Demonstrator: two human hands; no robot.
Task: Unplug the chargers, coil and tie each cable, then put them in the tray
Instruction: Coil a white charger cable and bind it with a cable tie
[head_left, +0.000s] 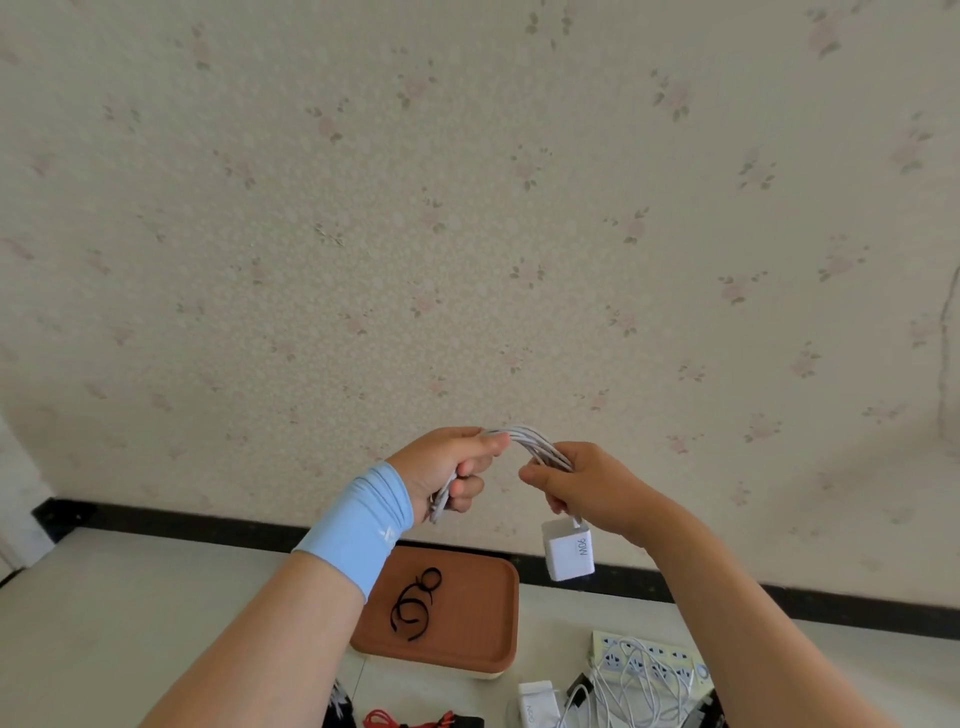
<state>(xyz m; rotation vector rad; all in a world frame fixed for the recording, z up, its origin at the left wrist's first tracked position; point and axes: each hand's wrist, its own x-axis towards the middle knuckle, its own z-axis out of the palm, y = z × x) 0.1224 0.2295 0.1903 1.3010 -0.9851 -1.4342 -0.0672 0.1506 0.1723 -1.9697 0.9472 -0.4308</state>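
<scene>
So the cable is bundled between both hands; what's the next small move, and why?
Probably hold the coil in the right hand alone and reach the left hand down for a black tie in the tray. The coil looks fully gathered, the charger dangles free, yet nothing binds it.
</scene>
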